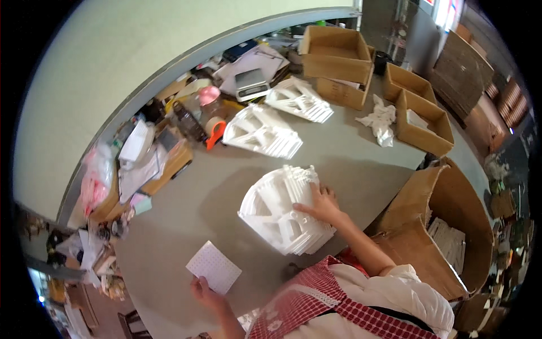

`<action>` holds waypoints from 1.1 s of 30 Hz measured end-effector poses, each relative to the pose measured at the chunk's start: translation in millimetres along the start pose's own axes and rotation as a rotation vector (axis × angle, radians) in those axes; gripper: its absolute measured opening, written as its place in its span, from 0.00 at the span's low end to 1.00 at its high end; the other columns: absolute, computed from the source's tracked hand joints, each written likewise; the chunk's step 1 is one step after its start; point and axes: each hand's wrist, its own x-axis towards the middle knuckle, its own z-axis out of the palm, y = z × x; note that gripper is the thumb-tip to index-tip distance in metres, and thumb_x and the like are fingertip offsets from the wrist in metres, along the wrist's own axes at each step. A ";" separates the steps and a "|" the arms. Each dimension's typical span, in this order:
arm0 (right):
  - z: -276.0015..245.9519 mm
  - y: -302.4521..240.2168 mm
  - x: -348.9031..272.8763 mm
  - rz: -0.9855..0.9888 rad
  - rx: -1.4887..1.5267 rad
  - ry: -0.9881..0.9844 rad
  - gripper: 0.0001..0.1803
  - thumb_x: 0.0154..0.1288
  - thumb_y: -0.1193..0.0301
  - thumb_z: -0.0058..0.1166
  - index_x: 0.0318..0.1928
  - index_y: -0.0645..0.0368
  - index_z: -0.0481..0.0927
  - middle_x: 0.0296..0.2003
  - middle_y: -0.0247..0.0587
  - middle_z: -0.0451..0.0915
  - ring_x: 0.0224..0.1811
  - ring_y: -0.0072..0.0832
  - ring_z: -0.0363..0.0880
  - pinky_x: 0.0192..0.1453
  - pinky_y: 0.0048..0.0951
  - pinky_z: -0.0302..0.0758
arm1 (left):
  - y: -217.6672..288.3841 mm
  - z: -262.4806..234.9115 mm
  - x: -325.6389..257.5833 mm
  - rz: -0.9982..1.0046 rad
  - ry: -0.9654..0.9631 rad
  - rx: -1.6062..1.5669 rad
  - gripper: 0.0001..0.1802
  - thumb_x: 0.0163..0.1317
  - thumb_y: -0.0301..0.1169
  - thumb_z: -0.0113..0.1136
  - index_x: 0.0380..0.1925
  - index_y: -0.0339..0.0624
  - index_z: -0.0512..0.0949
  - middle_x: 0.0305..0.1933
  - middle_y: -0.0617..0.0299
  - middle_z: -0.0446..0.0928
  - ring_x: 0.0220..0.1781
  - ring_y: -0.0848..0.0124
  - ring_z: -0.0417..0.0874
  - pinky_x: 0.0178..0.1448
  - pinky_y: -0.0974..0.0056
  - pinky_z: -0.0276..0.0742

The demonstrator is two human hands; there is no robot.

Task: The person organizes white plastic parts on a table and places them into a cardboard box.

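A stack of white plastic fan-shaped parts [271, 212] with cut-out openings lies on the grey table in front of me. My right hand [322, 204] rests on the stack's right side, thumb and fingers spread apart. Lower left, my left hand [208, 294] pinches the near corner of a white sheet of small labels [214, 268], printed in a fine grid. Two more stacks of the same white parts, a nearer one [262, 131] and a farther one [299, 100], lie toward the back of the table.
An open cardboard box [406, 248] stands at the right. Smaller open cartons [423, 121] and crumpled white plastic [379, 120] are at the far right. Along the back sit an orange tape dispenser [215, 134], a bottle [189, 121], a scale [252, 85] and clutter.
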 end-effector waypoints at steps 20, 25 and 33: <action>15.4 -161.8 -65.6 -0.702 0.685 -0.288 0.35 0.65 0.59 0.60 0.68 0.57 0.63 0.67 0.48 0.63 0.66 0.39 0.66 0.67 0.41 0.64 | 99.0 13.8 -26.8 0.080 -0.405 -0.074 0.07 0.60 0.18 0.56 0.34 0.42 0.71 0.37 0.64 0.75 0.40 0.73 0.76 0.50 0.66 0.70; -12.8 -180.4 -93.9 -0.782 0.976 -0.805 0.32 0.64 0.67 0.61 0.66 0.60 0.66 0.65 0.38 0.66 0.63 0.30 0.68 0.65 0.34 0.67 | 120.2 16.4 -25.9 0.758 -0.729 0.227 0.08 0.58 0.16 0.58 0.35 0.38 0.71 0.43 0.52 0.79 0.50 0.57 0.81 0.55 0.57 0.77; -28.9 -196.7 -119.2 -0.752 1.186 -0.552 0.32 0.51 0.81 0.66 0.58 0.57 0.73 0.63 0.40 0.64 0.60 0.29 0.68 0.62 0.29 0.66 | 155.7 37.8 -33.7 0.767 -0.619 0.335 0.09 0.56 0.17 0.59 0.36 0.39 0.75 0.58 0.38 0.74 0.51 0.49 0.81 0.56 0.54 0.77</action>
